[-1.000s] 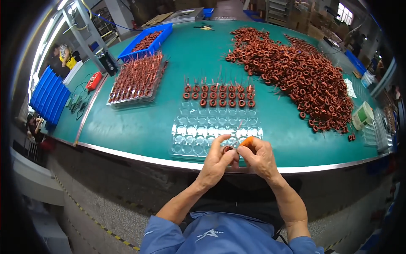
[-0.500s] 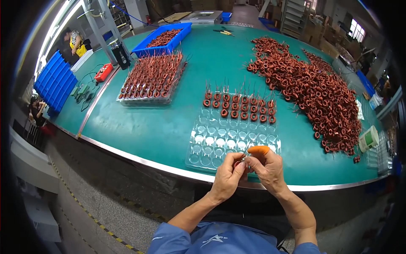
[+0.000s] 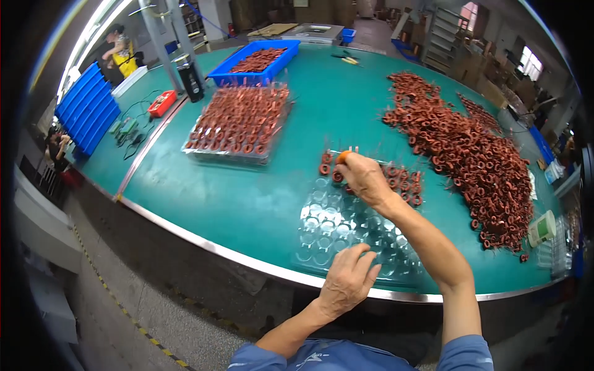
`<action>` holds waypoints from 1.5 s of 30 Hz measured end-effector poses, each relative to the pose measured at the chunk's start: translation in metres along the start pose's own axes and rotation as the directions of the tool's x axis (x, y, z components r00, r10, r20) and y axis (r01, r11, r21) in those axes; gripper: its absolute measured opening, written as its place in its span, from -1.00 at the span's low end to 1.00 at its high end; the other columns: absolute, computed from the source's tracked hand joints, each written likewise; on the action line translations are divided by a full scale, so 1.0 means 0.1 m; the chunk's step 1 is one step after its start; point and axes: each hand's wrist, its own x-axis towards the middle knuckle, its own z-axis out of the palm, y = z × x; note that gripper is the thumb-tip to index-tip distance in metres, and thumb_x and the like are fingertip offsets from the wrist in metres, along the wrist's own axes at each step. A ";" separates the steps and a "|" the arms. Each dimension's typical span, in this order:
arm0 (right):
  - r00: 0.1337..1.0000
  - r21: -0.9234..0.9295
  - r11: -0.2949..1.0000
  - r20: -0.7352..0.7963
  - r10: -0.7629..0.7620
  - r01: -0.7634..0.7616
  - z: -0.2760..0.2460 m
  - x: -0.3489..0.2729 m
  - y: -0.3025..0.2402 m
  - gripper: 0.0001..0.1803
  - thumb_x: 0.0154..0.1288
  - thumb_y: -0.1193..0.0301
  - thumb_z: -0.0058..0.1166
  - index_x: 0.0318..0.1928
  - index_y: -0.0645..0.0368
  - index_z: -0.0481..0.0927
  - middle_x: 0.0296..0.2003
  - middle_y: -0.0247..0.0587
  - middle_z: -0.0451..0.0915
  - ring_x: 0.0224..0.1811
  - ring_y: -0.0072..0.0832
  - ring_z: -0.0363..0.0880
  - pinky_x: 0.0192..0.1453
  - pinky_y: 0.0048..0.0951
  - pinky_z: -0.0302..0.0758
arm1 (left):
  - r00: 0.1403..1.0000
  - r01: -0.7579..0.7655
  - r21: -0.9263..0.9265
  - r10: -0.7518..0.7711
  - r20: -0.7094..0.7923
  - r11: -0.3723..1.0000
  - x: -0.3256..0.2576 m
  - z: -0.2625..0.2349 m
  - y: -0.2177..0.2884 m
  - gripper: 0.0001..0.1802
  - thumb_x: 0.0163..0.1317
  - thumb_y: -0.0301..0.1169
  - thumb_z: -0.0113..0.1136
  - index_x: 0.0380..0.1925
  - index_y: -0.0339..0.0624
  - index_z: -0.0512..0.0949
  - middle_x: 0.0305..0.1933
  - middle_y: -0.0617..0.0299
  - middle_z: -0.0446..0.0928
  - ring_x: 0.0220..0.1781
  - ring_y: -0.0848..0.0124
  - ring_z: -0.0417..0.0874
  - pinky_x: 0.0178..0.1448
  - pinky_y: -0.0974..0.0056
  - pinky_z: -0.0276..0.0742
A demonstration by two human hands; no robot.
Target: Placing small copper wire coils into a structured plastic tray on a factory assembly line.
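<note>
A clear plastic tray with round pockets lies before me, its far rows filled with red-brown wire-wound ring coils. My right hand, an orange cover on one fingertip, reaches over those far rows. Its fingers are closed at a ring coil near the left end of the filled part; the palm hides several coils behind it. Above the tray's near pockets hovers my left hand, fingers bent and thumb apart, holding nothing.
A big heap of loose coils spreads on the right, beside a whitish-green cup. Full stacked trays stand left of centre, behind them a blue bin of coils. Pliers lie far back. Another person stands far left.
My hands were together over the tray's near edge at a coil; now they are apart. The right has gone forward to the filled rows, and the left has opened. The whole view has shifted.
</note>
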 end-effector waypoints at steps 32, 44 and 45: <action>0.930 -0.857 0.468 -0.037 0.365 -0.217 -2.60 -1.01 2.69 -0.65 0.29 0.51 0.03 0.07 0.33 0.44 0.01 0.23 0.48 0.14 0.08 0.40 0.18 -0.10 0.37 | 0.986 -0.126 0.125 0.139 -0.096 0.984 -0.13 0.18 -0.02 -0.86 0.00 -0.55 0.12 -0.44 -0.27 0.37 -0.34 0.11 0.36 -0.16 0.19 0.41 0.01 0.17 0.34; 0.983 -0.608 0.788 -0.183 -0.020 -0.097 -2.65 -1.04 3.21 -0.83 0.33 0.53 -0.07 -0.11 0.33 0.45 -0.28 -0.08 0.48 -0.16 -0.25 0.46 -0.08 -0.30 0.39 | 0.986 -0.121 0.162 0.138 -0.098 0.979 -0.16 0.18 -0.08 -0.88 -0.02 -0.56 0.12 -0.46 -0.27 0.39 -0.36 0.11 0.36 -0.16 0.20 0.42 0.03 0.19 0.35; 0.984 -0.606 0.791 -0.175 -0.024 -0.088 -2.66 -1.02 3.18 -0.83 0.33 0.53 -0.07 -0.11 0.33 0.45 -0.28 -0.08 0.48 -0.16 -0.25 0.46 -0.08 -0.30 0.39 | 0.986 -0.113 0.165 0.131 -0.104 0.980 -0.17 0.18 -0.06 -0.88 -0.02 -0.56 0.12 -0.46 -0.27 0.39 -0.36 0.11 0.36 -0.16 0.20 0.42 0.03 0.19 0.35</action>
